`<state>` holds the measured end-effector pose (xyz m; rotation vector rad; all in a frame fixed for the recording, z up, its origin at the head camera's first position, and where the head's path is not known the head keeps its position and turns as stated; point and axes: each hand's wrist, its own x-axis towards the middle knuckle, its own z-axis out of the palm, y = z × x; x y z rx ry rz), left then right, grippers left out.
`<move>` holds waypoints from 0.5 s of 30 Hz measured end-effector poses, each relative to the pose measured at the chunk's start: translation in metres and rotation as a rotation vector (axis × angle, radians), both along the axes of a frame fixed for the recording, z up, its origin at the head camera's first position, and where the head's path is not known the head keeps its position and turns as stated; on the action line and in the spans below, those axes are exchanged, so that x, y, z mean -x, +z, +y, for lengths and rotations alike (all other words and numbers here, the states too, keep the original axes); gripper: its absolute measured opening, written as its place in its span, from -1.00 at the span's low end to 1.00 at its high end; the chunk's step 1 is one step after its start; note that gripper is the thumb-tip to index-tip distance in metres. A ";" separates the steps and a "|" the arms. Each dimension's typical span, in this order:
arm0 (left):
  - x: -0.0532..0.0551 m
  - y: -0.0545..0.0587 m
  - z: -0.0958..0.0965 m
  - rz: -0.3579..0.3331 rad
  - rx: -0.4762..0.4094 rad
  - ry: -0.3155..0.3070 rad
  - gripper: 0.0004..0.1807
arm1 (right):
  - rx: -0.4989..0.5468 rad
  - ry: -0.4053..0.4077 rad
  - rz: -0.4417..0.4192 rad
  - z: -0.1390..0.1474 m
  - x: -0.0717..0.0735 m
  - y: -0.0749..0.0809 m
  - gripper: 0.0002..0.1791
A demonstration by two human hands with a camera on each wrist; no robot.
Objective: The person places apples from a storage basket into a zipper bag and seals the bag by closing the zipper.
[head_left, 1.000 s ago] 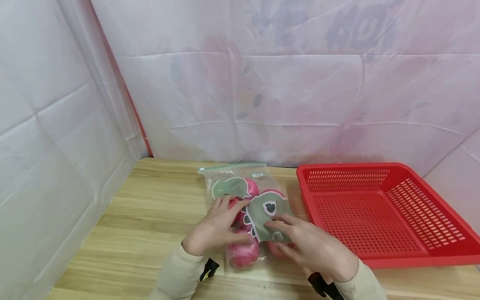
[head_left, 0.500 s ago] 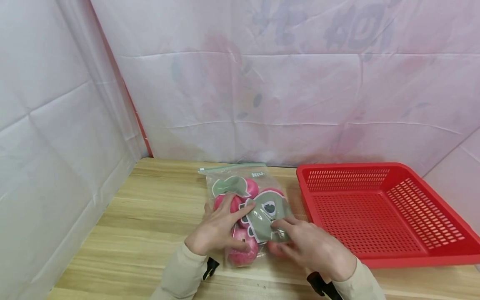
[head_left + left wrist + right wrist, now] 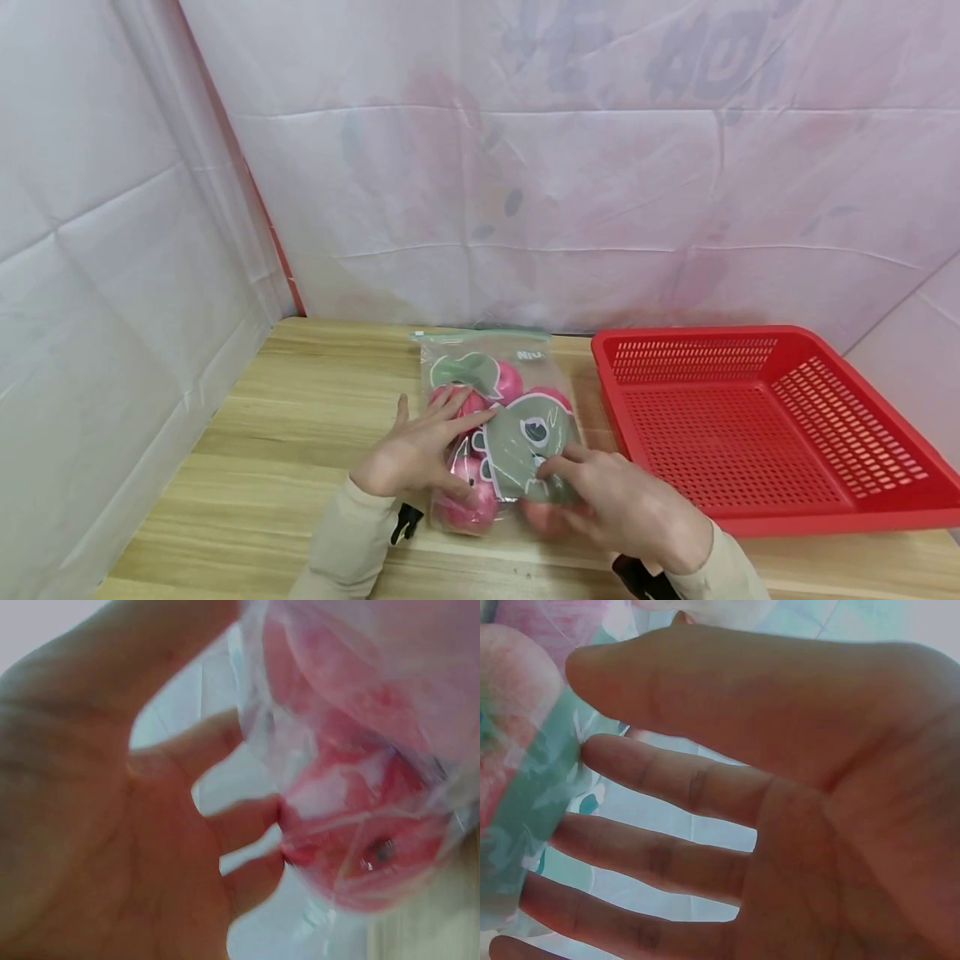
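A clear zip bag point(image 3: 529, 372) with a green cartoon print lies flat on the wooden table, its zip edge toward the back. Several round pink-red fruits, which look like apples, show through the plastic, one apple point(image 3: 367, 832) close up in the left wrist view. My left hand point(image 3: 412, 454) is spread over the bag's left side, fingers fairly straight, fingertips touching the plastic over the fruit. At the bag's lower right, my right hand point(image 3: 626, 500) touches its side; in the right wrist view the extended fingers point(image 3: 652, 844) and thumb meet the plastic without closing round it.
A red perforated plastic basket point(image 3: 613, 400) stands right of the bag, close to my right hand. Pale printed cloth point(image 3: 465, 183) hangs behind and at both sides of the wooden table point(image 3: 247, 450).
The bag has turned slightly clockwise: its zip edge shifted right, its lower end left. My left hand moved a little left with it; my right hand has stayed almost in place.
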<state>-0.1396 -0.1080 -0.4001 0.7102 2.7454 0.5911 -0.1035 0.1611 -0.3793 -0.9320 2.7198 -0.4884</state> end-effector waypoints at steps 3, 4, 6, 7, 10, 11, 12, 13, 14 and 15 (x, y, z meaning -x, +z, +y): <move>0.002 -0.002 -0.002 0.010 -0.017 -0.038 0.14 | -0.004 0.012 0.005 0.001 -0.001 0.001 -0.63; 0.002 -0.002 -0.003 0.012 -0.022 -0.047 0.14 | -0.008 0.012 0.011 0.001 -0.002 0.001 -0.61; 0.003 -0.002 -0.004 0.009 -0.033 -0.049 0.13 | -0.003 0.021 0.047 0.002 -0.003 0.001 -0.56; 0.003 -0.002 -0.004 0.003 -0.039 -0.044 0.13 | 0.004 0.024 0.075 0.002 -0.003 0.001 -0.53; 0.003 0.000 -0.006 -0.016 -0.046 -0.018 0.16 | 0.035 0.012 0.160 0.002 -0.003 0.001 -0.55; 0.002 0.001 -0.006 -0.020 -0.048 -0.008 0.16 | 0.044 0.006 0.185 0.002 -0.003 0.001 -0.57; 0.002 0.001 -0.007 -0.020 -0.045 0.002 0.16 | 0.050 -0.006 0.193 0.002 -0.004 0.001 -0.61; 0.001 0.002 -0.008 -0.021 -0.040 0.015 0.17 | 0.048 -0.020 0.183 0.002 -0.004 0.001 -0.62; 0.000 0.003 -0.009 -0.020 -0.034 0.027 0.18 | 0.042 -0.033 0.161 0.002 -0.004 0.001 -0.64; -0.001 0.004 -0.010 -0.014 -0.025 0.042 0.19 | 0.033 -0.036 0.144 0.001 -0.004 0.001 -0.65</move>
